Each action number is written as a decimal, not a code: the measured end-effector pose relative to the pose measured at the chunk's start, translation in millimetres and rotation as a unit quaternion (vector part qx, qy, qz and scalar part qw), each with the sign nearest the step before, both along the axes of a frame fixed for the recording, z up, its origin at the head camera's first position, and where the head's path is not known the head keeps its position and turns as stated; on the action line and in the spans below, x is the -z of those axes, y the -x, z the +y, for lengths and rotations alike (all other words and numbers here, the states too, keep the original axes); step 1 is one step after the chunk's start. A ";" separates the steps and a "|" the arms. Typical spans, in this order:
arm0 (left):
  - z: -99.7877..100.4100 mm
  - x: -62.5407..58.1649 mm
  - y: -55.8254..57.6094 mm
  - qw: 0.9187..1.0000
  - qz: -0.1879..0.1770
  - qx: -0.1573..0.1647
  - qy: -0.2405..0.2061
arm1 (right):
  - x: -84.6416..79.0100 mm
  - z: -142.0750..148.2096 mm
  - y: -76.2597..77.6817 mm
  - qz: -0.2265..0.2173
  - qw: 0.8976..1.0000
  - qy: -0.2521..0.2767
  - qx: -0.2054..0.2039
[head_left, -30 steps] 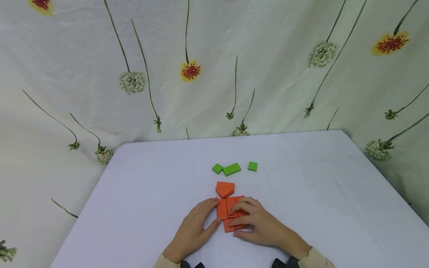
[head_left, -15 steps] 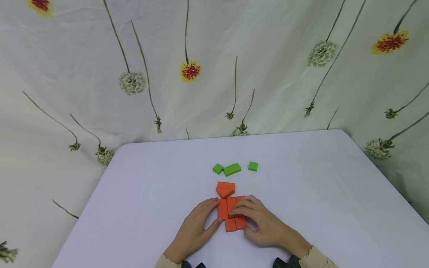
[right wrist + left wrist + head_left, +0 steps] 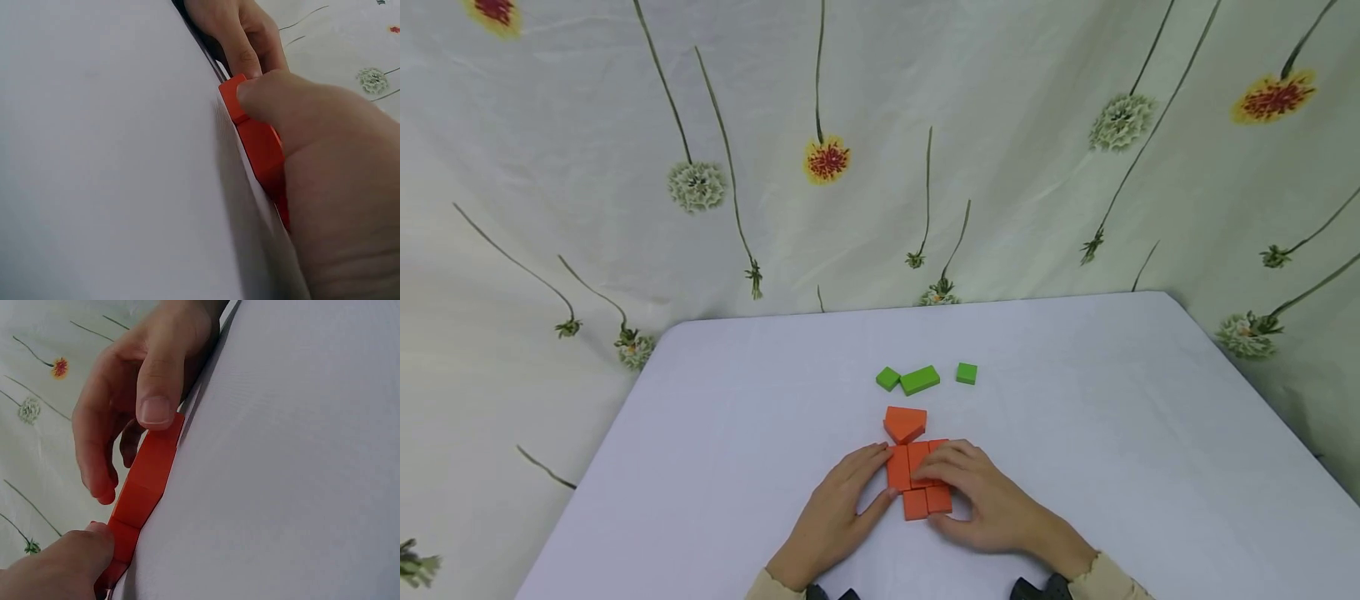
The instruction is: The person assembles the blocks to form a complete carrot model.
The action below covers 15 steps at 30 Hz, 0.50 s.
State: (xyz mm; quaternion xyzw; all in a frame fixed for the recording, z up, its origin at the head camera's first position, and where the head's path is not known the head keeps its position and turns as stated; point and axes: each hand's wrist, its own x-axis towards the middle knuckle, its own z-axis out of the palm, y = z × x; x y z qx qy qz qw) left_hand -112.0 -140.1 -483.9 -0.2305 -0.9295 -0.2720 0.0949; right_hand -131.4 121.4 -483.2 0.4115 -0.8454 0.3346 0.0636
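Observation:
In the head view, several orange blocks lie pushed together on the white table [image 3: 737,417]. A tall orange block [image 3: 898,469] forms the left side; two small orange blocks [image 3: 915,504] sit along the near edge. Pointing toward me, a wedge-shaped orange block [image 3: 905,421] touches or nearly touches the group's far side. My left hand [image 3: 838,508] rests at the left side, fingers extended, thumb by the lower corner. My right hand [image 3: 992,504] arches loosely over the right part, hiding some of it. Its thumb [image 3: 262,97] touches the near side of a small block.
Beyond the orange blocks lie a green oblong block [image 3: 919,380] and two small green blocks, one at the left [image 3: 887,378] and one at the right [image 3: 966,373]. A flower-patterned cloth [image 3: 1000,167] hangs behind the table. Dark devices [image 3: 1040,588] are worn at both wrists.
My right thumb drew back to the right, then came in again along the near edge. The right fingers lifted off the small blocks, uncovering them. My left hand stays still.

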 end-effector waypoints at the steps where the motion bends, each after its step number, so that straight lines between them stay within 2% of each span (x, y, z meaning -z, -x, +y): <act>1: 0.2 0.0 -0.1 1.000 -0.002 -0.001 0.002 | 0.7 -0.2 0.2 0.015 1.000 -0.007 -0.003; 5: 0.2 0.1 -0.4 1.000 -0.011 -0.004 0.007 | 2.4 -0.9 1.5 0.075 0.997 -0.021 -0.020; 7: -0.1 0.4 -0.2 1.000 -0.009 -0.005 0.008 | 2.5 -1.3 1.8 0.090 0.995 -0.022 -0.023; 11: -0.1 0.3 0.0 1.000 -0.010 -0.006 0.009 | 1.9 -1.8 1.6 0.083 0.996 -0.021 -0.022; 15: 0.4 -0.4 -0.1 1.000 -0.017 -0.004 0.006 | 1.6 -1.3 0.8 0.046 0.999 0.003 -0.014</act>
